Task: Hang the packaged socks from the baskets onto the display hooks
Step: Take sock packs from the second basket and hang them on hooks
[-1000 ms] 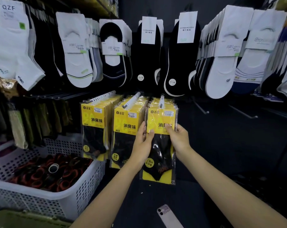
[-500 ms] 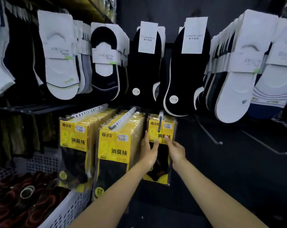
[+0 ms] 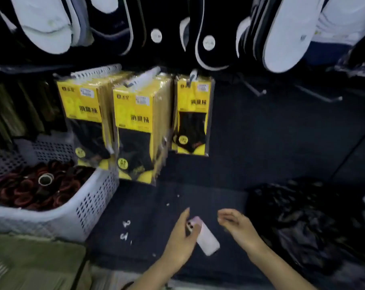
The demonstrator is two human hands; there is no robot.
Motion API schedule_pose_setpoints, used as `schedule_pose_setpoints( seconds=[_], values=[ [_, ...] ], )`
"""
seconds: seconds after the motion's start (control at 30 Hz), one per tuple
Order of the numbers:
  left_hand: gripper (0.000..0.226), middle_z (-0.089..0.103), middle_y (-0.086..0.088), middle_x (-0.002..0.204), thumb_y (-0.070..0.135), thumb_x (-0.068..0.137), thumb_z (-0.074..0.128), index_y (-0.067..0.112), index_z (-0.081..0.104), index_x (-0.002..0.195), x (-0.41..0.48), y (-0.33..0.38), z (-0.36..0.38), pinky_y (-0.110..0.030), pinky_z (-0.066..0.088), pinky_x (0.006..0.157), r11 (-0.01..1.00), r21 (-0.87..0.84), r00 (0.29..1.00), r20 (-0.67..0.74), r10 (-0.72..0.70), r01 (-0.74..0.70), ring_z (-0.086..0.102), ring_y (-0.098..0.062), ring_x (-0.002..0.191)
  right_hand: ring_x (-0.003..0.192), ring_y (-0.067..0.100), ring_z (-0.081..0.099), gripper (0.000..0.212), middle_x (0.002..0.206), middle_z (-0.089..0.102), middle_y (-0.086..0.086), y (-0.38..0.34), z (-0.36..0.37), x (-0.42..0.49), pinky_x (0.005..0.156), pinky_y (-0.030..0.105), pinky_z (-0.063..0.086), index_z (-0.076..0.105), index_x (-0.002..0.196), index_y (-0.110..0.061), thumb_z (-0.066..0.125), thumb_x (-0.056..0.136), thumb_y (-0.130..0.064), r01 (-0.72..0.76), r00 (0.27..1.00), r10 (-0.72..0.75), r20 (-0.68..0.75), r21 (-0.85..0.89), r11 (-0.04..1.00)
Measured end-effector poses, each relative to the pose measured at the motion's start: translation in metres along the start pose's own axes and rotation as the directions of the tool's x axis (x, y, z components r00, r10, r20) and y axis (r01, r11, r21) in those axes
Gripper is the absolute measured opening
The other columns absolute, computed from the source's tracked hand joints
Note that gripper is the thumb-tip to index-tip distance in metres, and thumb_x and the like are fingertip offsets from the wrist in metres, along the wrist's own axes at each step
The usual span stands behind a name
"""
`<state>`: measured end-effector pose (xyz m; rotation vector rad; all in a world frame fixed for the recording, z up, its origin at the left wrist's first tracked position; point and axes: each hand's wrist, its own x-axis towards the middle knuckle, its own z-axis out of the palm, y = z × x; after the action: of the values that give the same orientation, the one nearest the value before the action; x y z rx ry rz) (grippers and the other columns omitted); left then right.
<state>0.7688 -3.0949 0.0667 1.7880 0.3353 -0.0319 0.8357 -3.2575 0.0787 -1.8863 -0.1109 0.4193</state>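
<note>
Three hooks carry yellow packs of black socks: a full left stack [image 3: 81,114], a full middle stack [image 3: 133,126] and a thin right group [image 3: 191,114] hanging by itself. Both my hands are low, well below the packs and apart from them. My left hand [image 3: 180,239] lies over the camera end of a pale phone [image 3: 207,241] on the dark surface; whether it grips the phone I cannot tell. My right hand [image 3: 238,229] hovers just right of the phone, fingers spread, holding nothing.
A white perforated basket [image 3: 93,208] at the left holds dark red-and-black rolled items. A crumpled black plastic bag [image 3: 302,222] lies at the right. Two bare hooks [image 3: 252,90] jut out right of the packs. Small white clips [image 3: 126,230] lie loose. White and black socks hang above.
Both hands let go of the pack on the right hook and dropped down to the phone. The view tilted downward; the pack stays hanging.
</note>
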Motion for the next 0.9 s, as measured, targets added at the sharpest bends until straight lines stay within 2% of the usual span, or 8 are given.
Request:
schedule_pose_setpoints(
  seconds=[0.1,0.2,0.33,0.4,0.47,0.67,0.8,0.9],
  values=[
    [0.042,0.053,-0.005,0.133,0.017,0.095,0.055,0.008,0.045,0.135,-0.052,-0.063,0.022,-0.011,0.042,0.091,0.985,-0.014,0.985,0.036,-0.17,0.171,0.051,-0.012,0.115,0.091,0.006,0.062,0.008,0.103,0.067,0.0,0.055,-0.013,-0.048,0.071,0.012,0.048,0.064,0.093,-0.02,0.065,0.089,-0.014,-0.171,0.973,0.188,0.133,-0.13,0.977],
    [0.03,0.062,-0.004,0.111,0.013,0.094,0.055,0.005,0.055,0.123,-0.085,-0.103,0.03,0.0,0.041,0.071,0.974,0.024,0.972,0.067,-0.227,0.226,0.056,-0.007,0.095,0.099,0.019,0.063,0.014,0.104,0.067,0.008,0.099,-0.021,-0.086,0.072,0.013,0.045,0.063,0.099,-0.013,0.069,0.086,-0.016,-0.238,0.958,0.27,0.098,-0.255,0.937],
    [0.028,0.063,0.0,0.11,0.018,0.094,0.057,0.012,0.055,0.122,-0.112,-0.134,0.047,-0.017,0.046,0.087,0.96,0.111,0.946,0.171,-0.274,0.257,0.062,-0.013,0.1,0.093,0.01,0.06,0.038,0.102,0.064,0.0,0.119,-0.026,-0.114,0.067,0.012,0.043,0.061,0.107,-0.014,0.077,0.077,-0.032,-0.316,0.941,0.337,0.018,-0.304,0.899],
    [0.035,0.057,0.002,0.118,0.021,0.093,0.058,0.015,0.051,0.127,-0.122,-0.14,0.054,-0.005,0.044,0.075,0.956,0.104,0.938,0.192,-0.289,0.273,0.059,-0.001,0.094,0.093,0.011,0.058,0.045,0.106,0.063,0.002,0.122,-0.027,-0.12,0.066,0.012,0.042,0.059,0.113,-0.011,0.076,0.078,-0.033,-0.299,0.953,0.299,-0.053,-0.329,0.896],
    [0.045,0.052,0.005,0.12,0.019,0.092,0.06,0.014,0.045,0.133,-0.129,-0.146,0.057,-0.001,0.043,0.065,0.957,0.079,0.939,0.187,-0.288,0.278,0.054,0.005,0.089,0.097,0.013,0.058,0.05,0.109,0.061,0.002,0.125,-0.023,-0.126,0.071,0.016,0.042,0.056,0.117,-0.01,0.076,0.078,-0.034,-0.291,0.955,0.293,-0.051,-0.357,0.888],
    [0.061,0.045,0.002,0.126,0.012,0.085,0.069,0.008,0.038,0.138,-0.137,-0.153,0.06,-0.008,0.049,0.068,0.965,0.09,0.939,0.223,-0.262,0.248,0.057,-0.001,0.091,0.097,0.013,0.057,0.049,0.108,0.06,0.001,0.132,-0.005,-0.133,0.081,0.021,0.045,0.056,0.11,-0.012,0.083,0.071,-0.025,-0.265,0.962,0.274,-0.013,-0.301,0.916],
    [0.073,0.043,0.002,0.132,0.012,0.08,0.074,0.012,0.033,0.14,-0.141,-0.156,0.061,-0.011,0.051,0.067,0.968,0.066,0.937,0.245,-0.25,0.241,0.057,-0.003,0.094,0.113,0.017,0.055,0.042,0.116,0.058,-0.004,0.138,0.003,-0.132,0.097,0.031,0.047,0.063,0.103,-0.024,0.084,0.068,-0.03,-0.273,0.954,0.295,0.049,-0.256,0.927],
    [0.075,0.043,0.003,0.133,0.011,0.079,0.075,0.013,0.033,0.14,-0.142,-0.157,0.061,-0.01,0.05,0.065,0.97,0.05,0.938,0.25,-0.242,0.237,0.056,-0.001,0.093,0.127,0.021,0.047,0.064,0.137,0.05,0.0,0.147,0.005,-0.129,0.104,0.034,0.041,0.056,0.126,-0.022,0.083,0.069,-0.033,-0.301,0.929,0.349,0.123,-0.3,0.905]
  ],
)
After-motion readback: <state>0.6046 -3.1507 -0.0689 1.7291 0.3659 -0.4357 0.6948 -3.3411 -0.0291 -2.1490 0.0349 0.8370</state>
